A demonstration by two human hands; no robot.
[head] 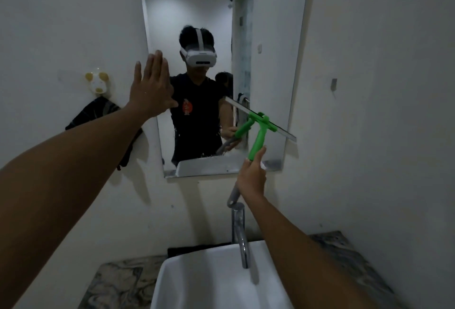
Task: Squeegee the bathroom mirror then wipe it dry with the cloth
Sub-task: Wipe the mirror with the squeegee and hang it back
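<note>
Mirror (268, 50): tall, frameless, mounted on the white far wall above the basin; a person wearing a white headset and dark shirt is reflected in it.

Squeegee (258, 134): green handle, with a long metal-backed blade. It is held against the lower right part of the mirror, the blade tilted so that its left end sits higher than its right end. Its reflection is seen just to its left.

Right hand (252, 175): closed around the lower end of the squeegee handle, below the mirror's bottom edge.

Left hand (151, 87): opened flat, fingers extended upward and together, placed at the mirror's left edge, overlapping wall and glass. Whether the palm is pressed on the surface cannot be told.

Dark cloth (103, 114): hung on the wall to the left of the mirror, partly hidden behind the left forearm, beneath a small cream-and-yellow wall hook (97, 83).

Tap (240, 232): chrome, upright, set behind the white basin (209, 281) in the near centre.

Counter (118, 281): marbled, seen on both sides of the basin.
</note>
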